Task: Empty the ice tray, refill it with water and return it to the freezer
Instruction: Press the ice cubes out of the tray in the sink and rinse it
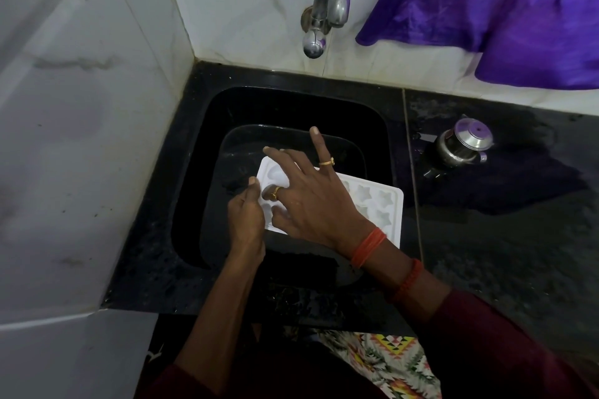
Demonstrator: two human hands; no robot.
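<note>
White plastic, moulded with star-shaped cavities at its right end and rounder ones at its left, makes up the ice tray [385, 204], which is held level above the basin of a black sink [291, 107]. Its right end reaches over the sink's right rim; its left end is out over the middle of the basin. Whether the cavities hold ice or water cannot be told.

The left hand [246, 217] grips the tray's left edge, thumb on top and fingers curled underneath. The right hand [317, 201] lies spread across the top of the tray with its fingers splayed. One finger points up and away from the tray, while the thumb and another finger touch the cavities near the left end. It grasps nothing. A gold ring [326, 162] sits on the raised finger and a second ring [275, 193] on the finger that touches the tray. Orange thread bands [369, 246] circle the right wrist above a dark maroon sleeve [486, 350].

A chrome tap [330, 0] juts from the white marble-look wall tiles [81, 107] behind the sink. A purple cloth [502, 3] hangs at the upper right. On the wet black countertop [518, 236], well to the right of the tray, stands a small lidded steel pot [463, 142]. Patterned fabric [389, 363] shows at the bottom edge.
</note>
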